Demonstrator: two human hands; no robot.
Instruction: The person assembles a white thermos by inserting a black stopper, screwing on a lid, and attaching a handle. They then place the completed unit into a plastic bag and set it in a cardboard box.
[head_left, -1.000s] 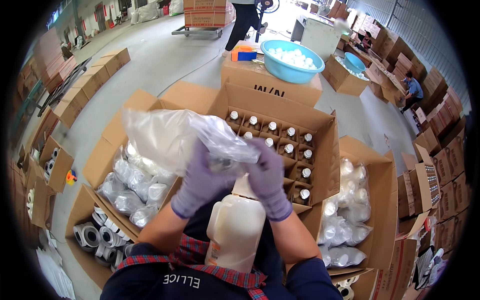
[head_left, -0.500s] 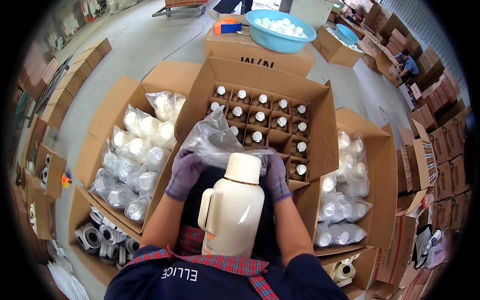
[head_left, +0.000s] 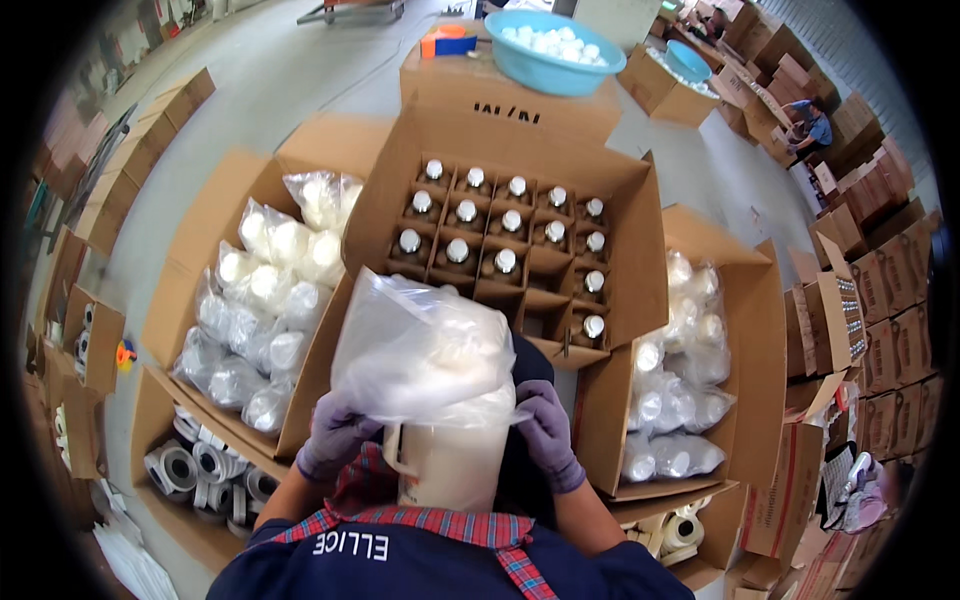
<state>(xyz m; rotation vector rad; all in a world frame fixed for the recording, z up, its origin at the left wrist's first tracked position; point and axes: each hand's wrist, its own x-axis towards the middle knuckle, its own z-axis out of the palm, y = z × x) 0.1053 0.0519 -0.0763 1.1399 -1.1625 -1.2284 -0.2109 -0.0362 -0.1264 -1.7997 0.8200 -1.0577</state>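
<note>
A cream vacuum jug (head_left: 455,465) with a side handle stands upright against my lap, its upper part inside a clear plastic bag (head_left: 400,345). The bag's open edge hangs around the jug's body, above the base. My left hand (head_left: 336,432), in a purple glove, pinches that edge beside the handle. On the other side, my gloved right hand (head_left: 549,428) grips the edge with bent fingers. Just beyond is a divided cardboard box (head_left: 630,310) holding several white-capped bottles (head_left: 505,262) in its cells; the bag hides some of the near cells.
Flanking boxes hold bagged cream jugs (head_left: 265,280) and bagged white pieces (head_left: 680,400). Below the left box lie grey-white ring-shaped parts (head_left: 205,465). A blue basin (head_left: 555,75) of white caps and an orange-blue tape dispenser (head_left: 447,42) sit beyond. Another person (head_left: 812,130) works far right.
The bag, spread beyond the jug before, now covers the jug's top and upper body. Both my hands have come down and toward me with its edge.
</note>
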